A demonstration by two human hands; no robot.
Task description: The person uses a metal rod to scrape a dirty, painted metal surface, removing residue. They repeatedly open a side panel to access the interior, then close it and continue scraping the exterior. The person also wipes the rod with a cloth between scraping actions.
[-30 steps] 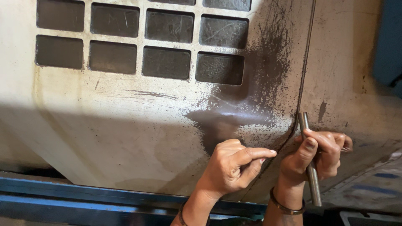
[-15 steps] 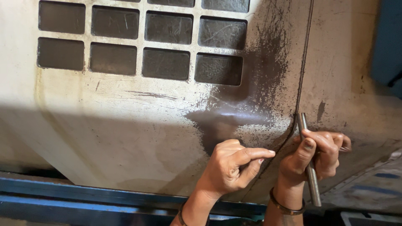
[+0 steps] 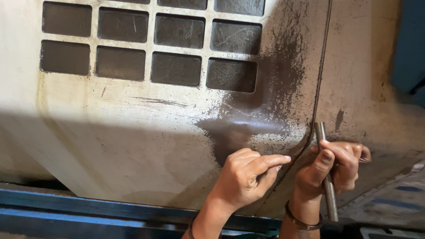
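The right hand (image 3: 333,167) grips a thin metal rod (image 3: 326,172), held upright just right of the dark seam (image 3: 319,84) in the worn metal panel (image 3: 133,132). The left hand (image 3: 246,178) (fingers curled, forefinger out) presses against the panel just left of that seam, holding nothing I can make out.

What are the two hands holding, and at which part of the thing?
The right hand grips a thin metal rod around its middle, both ends sticking out. The left hand has its fingers pinched together against the metal panel; whether it holds anything cannot be told.
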